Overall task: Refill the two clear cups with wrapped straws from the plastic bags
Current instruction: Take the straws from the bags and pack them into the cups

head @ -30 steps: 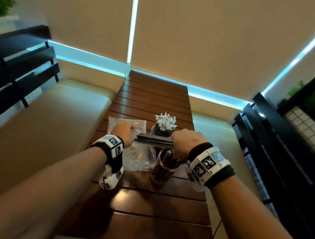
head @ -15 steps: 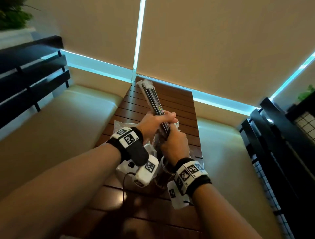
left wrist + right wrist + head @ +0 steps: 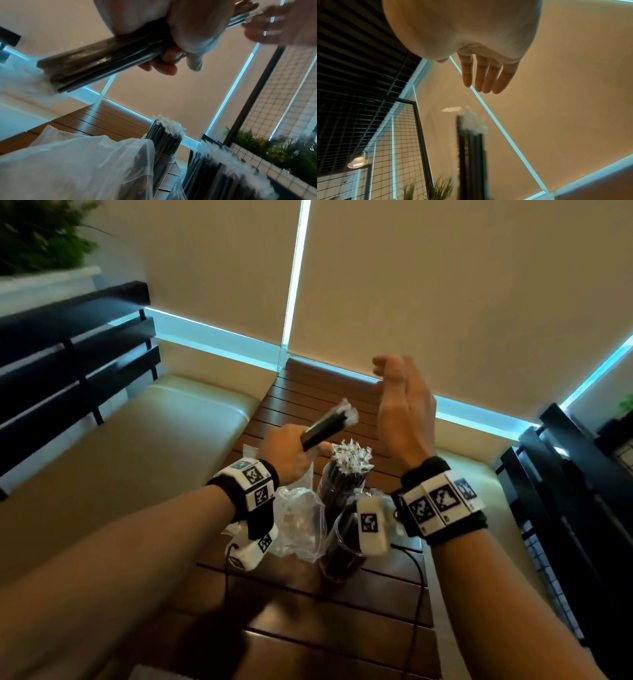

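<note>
My left hand (image 3: 291, 451) grips a bundle of black wrapped straws (image 3: 329, 426), tilted up to the right above the table; the same bundle of straws (image 3: 102, 59) shows in the left wrist view under my curled fingers (image 3: 171, 59). My right hand (image 3: 400, 402) is raised above the table, fingers (image 3: 484, 75) straight and empty. Two clear cups stand on the table: the far cup (image 3: 342, 487) is packed with straws with white wrapper tips, the near cup (image 3: 340, 556) holds fewer and is partly hidden by my right wrist camera. A crumpled plastic bag (image 3: 298, 522) lies left of the cups.
The slatted wooden table (image 3: 342, 628) is narrow, flanked by cream bench cushions (image 3: 137, 446). Black slatted partitions (image 3: 68, 350) stand at left and right. Window blinds close the back. A black cable (image 3: 414, 611) runs over the near table planks.
My right hand has let go of the straw bundle and lifted up to the right. My left hand now holds the bundle alone, tilted lower over the cups.
</note>
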A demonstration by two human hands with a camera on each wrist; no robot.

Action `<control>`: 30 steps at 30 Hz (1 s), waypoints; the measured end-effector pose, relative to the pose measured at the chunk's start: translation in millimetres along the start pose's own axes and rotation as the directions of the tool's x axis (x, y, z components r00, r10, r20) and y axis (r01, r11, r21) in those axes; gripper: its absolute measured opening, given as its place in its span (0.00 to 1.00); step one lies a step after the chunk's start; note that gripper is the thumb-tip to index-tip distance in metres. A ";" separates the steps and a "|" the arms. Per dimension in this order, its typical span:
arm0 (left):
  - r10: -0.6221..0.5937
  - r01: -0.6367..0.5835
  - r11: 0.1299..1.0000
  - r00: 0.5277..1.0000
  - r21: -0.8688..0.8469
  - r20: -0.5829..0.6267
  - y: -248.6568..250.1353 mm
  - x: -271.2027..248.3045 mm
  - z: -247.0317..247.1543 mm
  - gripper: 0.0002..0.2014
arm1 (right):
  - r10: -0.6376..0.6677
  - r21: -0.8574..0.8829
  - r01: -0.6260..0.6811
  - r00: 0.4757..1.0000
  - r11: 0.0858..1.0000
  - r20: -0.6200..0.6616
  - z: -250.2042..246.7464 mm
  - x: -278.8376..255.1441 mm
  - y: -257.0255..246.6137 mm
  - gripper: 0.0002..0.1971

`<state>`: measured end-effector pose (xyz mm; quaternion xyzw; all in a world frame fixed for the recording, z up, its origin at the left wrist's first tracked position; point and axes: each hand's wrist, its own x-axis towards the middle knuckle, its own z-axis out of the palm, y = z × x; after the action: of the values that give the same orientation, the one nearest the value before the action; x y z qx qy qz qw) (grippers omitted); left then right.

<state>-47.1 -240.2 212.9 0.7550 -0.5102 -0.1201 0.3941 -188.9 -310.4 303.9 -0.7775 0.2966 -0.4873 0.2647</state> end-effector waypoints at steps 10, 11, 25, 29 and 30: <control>0.151 -0.152 0.988 0.988 0.036 0.024 9.9 1.6 8.9 0.20 | -0.061 -0.248 0.121 0.969 0.961 0.238 37.8 -16.1 19.7 0.22; 0.161 -0.162 0.987 0.986 0.017 0.031 10.4 1.0 10.3 0.20 | -0.059 -0.262 0.118 0.973 0.958 0.224 35.7 -16.6 23.4 0.20; -0.134 0.136 0.785 0.990 -0.605 0.050 7.0 6.7 33.2 0.17 | 0.298 -0.478 -0.169 0.932 0.862 0.208 -2.8 -91.5 117.7 0.44; -0.106 0.144 0.749 0.990 -0.647 0.097 14.6 0.7 51.0 0.17 | 0.515 -0.417 -0.370 0.796 0.830 0.318 -1.0 -124.8 139.9 0.66; -0.105 0.145 0.734 0.989 -0.663 0.100 16.9 0.4 56.0 0.17 | 0.533 -0.385 -0.408 0.785 0.828 0.316 1.6 -130.4 143.4 0.67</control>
<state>-91.0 -269.8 188.1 0.5925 -0.3922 -0.3420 0.6150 -262.1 -314.5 124.5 -0.7923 0.4902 -0.1802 0.3156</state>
